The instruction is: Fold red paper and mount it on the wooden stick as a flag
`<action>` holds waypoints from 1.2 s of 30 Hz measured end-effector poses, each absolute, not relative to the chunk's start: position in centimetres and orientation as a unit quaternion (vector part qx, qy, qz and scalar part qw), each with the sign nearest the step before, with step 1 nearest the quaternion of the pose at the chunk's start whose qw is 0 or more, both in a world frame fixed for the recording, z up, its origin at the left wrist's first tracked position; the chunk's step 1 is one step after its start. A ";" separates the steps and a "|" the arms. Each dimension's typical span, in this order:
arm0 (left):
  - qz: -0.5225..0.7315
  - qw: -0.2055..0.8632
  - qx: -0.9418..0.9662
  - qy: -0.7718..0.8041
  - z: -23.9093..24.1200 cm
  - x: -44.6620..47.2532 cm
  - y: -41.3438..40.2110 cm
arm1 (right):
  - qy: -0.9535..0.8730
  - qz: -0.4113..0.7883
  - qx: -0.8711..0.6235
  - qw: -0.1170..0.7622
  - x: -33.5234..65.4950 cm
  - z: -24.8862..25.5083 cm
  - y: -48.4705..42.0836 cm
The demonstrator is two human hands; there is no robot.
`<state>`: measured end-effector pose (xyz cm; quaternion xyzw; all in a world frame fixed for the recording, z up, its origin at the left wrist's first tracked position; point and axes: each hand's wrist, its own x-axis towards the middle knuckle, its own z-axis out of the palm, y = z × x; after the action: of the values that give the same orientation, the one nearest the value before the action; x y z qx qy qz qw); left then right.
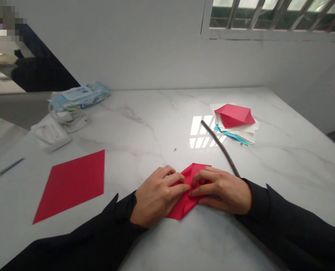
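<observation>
A folded sheet of red paper [181, 213] lies on the marble-patterned table in front of me, with creases running across it. My left hand [163, 194] presses on its left part, fingers curled and fingertips against the paper. On its right side, my right hand [222, 190] grips the paper with bent fingers, the fingertips close to those of my left hand. The thumbs and the paper's underside are mostly hidden. Further left, a flat red paper sheet [75, 184] rests untouched. Beyond my right wrist lies a thin brown stick [221, 145].
At the back right sits a pile of white papers [248, 133] with a folded red paper [235, 115] on top and a blue paper [232, 136] below. A wipes packet [79, 96], a white cable [68, 116], a white packet [51, 135] and scissors [6, 169] lie left.
</observation>
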<state>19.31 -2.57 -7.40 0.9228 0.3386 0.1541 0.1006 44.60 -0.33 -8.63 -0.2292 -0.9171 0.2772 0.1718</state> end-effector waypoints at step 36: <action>0.164 0.068 0.864 0.471 -9.6 21.5 -5.5 | -0.906 0.150 -0.296 0.262 43.9 -8.8 0.8</action>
<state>21.54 -5.55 -9.58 0.8642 0.4707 0.1644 0.0675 43.92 0.77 -8.75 -0.2963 -0.9060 0.1500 0.2622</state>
